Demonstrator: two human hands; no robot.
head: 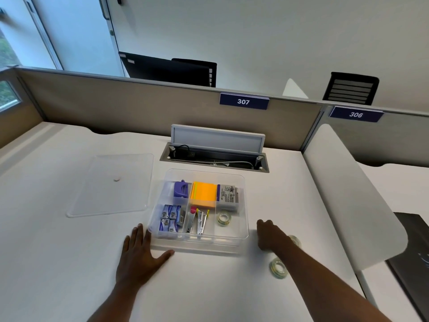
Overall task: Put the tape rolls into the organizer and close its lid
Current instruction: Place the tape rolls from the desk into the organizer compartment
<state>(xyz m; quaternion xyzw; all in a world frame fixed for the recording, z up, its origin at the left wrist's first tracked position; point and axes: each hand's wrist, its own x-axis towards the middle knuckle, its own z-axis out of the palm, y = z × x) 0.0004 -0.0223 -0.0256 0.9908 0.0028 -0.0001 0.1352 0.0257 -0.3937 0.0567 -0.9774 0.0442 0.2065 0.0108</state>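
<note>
The clear plastic organizer (242,198) sits on the white desk (209,287), at mid-width, just in front of the open cable hatch (214,156) at the desk's rear edge. Its lid (111,184) is off and lies flat on the desk to the left of the organizer, apart from it.

Organizer contents:
- One tape roll (224,218) lies flat in the front right compartment.
- A grey box (228,196) occupies the space behind that roll.
- An orange pad (203,194) sits in the rear middle compartment.
- A purple item (181,189) sits in the rear left compartment.
- Small blue boxes (169,218) fill the front left compartment.
- Metal clips (197,220) lie in the front middle compartment.

Two more tape rolls remain on the desk, right of the organizer toward the front right corner. The nearer roll (278,267) lies flat beside the right forearm. The farther roll (295,241) is partly hidden behind the right wrist.

The left hand (139,254) rests palm down on the desk with fingers spread, its fingertips against the organizer's front left corner. The right hand (270,235) is on the desk just right of the organizer's front right corner, fingers curled downward; whether it pinches anything cannot be determined.
</note>
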